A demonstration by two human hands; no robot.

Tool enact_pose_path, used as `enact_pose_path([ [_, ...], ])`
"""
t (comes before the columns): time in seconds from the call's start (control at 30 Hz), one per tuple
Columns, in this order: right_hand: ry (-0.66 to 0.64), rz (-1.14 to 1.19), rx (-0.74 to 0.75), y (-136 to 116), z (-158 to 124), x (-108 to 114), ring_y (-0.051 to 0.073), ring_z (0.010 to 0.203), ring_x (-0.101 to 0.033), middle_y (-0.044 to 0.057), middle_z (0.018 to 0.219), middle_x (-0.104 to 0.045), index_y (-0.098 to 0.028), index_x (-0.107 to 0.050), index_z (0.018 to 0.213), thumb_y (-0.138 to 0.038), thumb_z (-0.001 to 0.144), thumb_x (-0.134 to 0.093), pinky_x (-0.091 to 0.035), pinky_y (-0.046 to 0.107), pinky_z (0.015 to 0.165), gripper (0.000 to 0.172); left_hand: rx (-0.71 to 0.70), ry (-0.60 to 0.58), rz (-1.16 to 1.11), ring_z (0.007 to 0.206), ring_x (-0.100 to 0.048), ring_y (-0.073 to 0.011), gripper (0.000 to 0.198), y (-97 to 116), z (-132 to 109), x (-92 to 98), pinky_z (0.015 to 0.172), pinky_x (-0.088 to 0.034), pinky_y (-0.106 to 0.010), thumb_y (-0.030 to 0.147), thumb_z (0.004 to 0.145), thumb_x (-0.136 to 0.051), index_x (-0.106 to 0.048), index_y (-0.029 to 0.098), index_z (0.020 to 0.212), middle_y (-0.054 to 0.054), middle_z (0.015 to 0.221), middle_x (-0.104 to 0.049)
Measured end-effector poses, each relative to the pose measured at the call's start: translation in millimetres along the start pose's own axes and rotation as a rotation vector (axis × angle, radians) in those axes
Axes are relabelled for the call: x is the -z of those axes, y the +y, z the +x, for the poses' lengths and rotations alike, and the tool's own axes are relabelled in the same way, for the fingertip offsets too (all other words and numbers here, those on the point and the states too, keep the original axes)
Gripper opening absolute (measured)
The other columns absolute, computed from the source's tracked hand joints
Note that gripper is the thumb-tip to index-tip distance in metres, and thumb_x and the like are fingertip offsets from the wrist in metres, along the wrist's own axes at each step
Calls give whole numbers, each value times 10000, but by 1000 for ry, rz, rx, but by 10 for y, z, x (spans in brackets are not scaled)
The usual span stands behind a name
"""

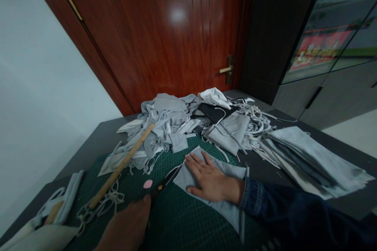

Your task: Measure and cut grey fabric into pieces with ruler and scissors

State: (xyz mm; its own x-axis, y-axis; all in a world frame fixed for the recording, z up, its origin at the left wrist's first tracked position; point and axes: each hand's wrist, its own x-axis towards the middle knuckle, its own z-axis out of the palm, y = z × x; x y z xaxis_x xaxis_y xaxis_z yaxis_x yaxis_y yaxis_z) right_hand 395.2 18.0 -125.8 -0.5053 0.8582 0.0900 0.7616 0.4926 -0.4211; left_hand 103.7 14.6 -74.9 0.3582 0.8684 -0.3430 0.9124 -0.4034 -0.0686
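Black-handled scissors (pixel 160 187) are in my left hand (pixel 126 223), its fingers closed around the handles. Their blades point up and right, with the tips at the left edge of a grey piece of cloth (pixel 226 208); whether they touch it, I cannot tell. My right hand (pixel 206 178) lies flat on that cloth, fingers stretched out, holding nothing. Narrow strips hang along the cloth's right edge. Under it is a green cutting mat (pixel 173 219) with a grid. A small pink disc (pixel 147 184) sits on the mat left of the scissors.
A wooden ruler (pixel 123 164) slants across the left side over tangled cords (pixel 113 196). Heaped grey scraps (pixel 171 104) and a black piece (pixel 216 113) fill the back. Folded cloth (pixel 312 153) is stacked at right. Rolled cloth (pixel 70 196) lies far left. Behind stands a door (pixel 161 39).
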Motion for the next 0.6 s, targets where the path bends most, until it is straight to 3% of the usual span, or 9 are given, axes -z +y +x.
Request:
enact_pose_path([
  [0.17, -6, 14, -7, -15, -17, 4, 304, 1601, -29, 175, 1723, -100, -91, -181, 1650, -644, 984, -488, 107, 566, 1260, 919, 20, -8, -9, 1119, -737, -295, 546, -7, -54, -29, 961, -571, -410, 88, 860, -436, -523, 114, 1398, -218, 1256, -726],
  [0.6, 1, 53, -30, 2, 28, 22, 321, 1597, -79, 160, 1721, -139, -107, -189, 1652, -673, 943, -534, 89, 586, 1258, 971, 14, -23, -23, 1129, -732, -275, 500, 58, 26, 60, 961, -550, -372, 142, 890, -419, -520, 134, 1380, -212, 1257, -724],
])
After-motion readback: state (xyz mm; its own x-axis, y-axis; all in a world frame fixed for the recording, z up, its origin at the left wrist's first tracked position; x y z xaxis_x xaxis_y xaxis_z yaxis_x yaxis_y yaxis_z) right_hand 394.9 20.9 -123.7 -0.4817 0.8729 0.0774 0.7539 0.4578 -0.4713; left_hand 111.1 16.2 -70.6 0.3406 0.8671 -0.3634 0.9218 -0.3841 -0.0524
